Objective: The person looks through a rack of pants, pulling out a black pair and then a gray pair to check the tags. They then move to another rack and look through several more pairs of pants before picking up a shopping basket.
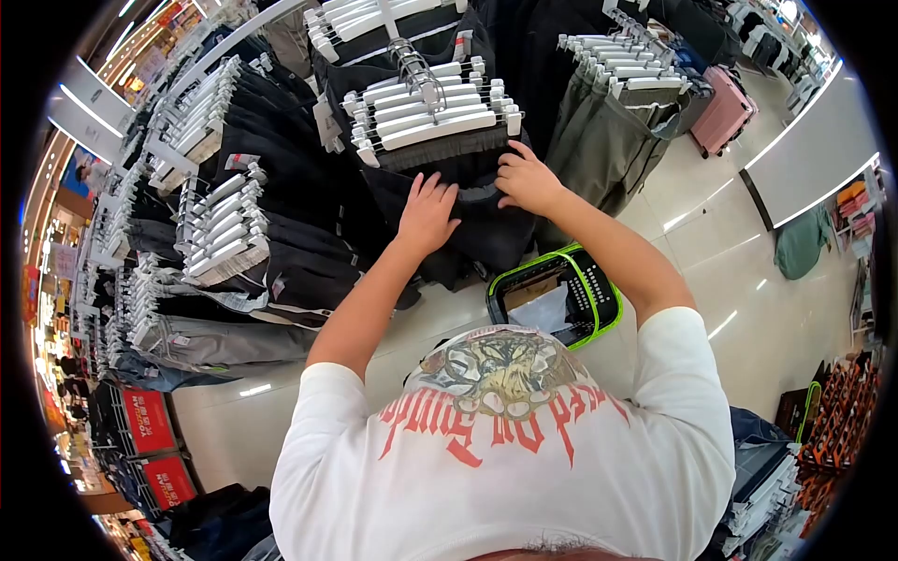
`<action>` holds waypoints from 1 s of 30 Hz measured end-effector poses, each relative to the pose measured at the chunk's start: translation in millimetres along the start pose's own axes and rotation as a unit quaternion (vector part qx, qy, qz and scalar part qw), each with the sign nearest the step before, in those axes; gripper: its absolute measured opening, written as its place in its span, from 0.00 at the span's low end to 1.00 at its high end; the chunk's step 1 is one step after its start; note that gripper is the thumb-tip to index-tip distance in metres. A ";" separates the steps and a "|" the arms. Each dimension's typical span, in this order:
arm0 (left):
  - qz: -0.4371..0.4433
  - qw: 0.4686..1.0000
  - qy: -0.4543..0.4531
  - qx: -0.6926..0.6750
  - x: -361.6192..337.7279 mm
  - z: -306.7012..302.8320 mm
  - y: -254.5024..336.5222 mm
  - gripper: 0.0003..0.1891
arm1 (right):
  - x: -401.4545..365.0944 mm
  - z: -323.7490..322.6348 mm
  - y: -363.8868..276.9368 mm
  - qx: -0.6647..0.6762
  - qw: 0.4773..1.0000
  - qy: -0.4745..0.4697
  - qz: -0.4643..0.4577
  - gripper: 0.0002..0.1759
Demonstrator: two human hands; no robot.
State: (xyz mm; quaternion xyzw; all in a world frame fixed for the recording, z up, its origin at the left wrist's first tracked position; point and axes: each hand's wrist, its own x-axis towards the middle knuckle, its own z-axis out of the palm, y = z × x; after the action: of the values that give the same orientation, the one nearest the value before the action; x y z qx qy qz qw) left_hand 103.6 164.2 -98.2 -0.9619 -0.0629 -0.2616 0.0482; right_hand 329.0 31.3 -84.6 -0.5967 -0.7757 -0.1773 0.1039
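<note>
Dark trousers (pixel 486 224) hang in front of me from white clip hangers (pixel 440 129) on a rack, their gathered grey waistband (pixel 435 150) showing just under the clips. My left hand (pixel 427 215) lies on the dark cloth with its fingers stretched and slightly apart. At the right side of the waistband, my right hand (pixel 530 180) has its fingers bent around the edge of the dark trousers. Part of the cloth under both hands is hidden.
A black basket with a green rim (pixel 613 313) stands on the floor below the rack, with a white item inside. More hanging trousers (pixel 599 131) are on the right and dark garments (pixel 281 131) on the left. A pink suitcase (pixel 725 110) stands farther right.
</note>
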 end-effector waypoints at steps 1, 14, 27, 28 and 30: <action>-0.006 0.999 -0.039 0.004 -0.6 4.1 -1.2 0.23 | 0.7 1.9 3.7 -0.001 1.000 -0.009 -0.002 0.10; -0.021 0.978 -0.129 -0.163 9.6 -38.7 -16.6 0.14 | -44.5 77.4 2.0 0.179 0.840 0.345 0.379 0.40; -0.043 0.971 -0.220 -0.081 11.7 -70.6 -18.2 0.14 | -104.1 138.2 3.9 0.280 0.857 0.058 0.429 0.16; -0.054 0.968 -0.233 -0.072 11.2 -69.3 -16.3 0.14 | -106.4 139.5 1.5 0.277 0.857 0.077 0.428 0.15; -0.067 0.966 -0.244 -0.061 11.2 -68.7 -15.4 0.14 | -108.1 142.1 0.6 0.293 0.842 0.103 0.440 0.13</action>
State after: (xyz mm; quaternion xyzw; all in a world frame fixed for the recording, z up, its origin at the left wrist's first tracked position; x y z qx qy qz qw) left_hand 76.8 171.9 -32.7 -0.9913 -0.1212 -0.0248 -0.0450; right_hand 365.5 -7.9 -255.0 -0.7952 -0.4318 0.0624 0.4210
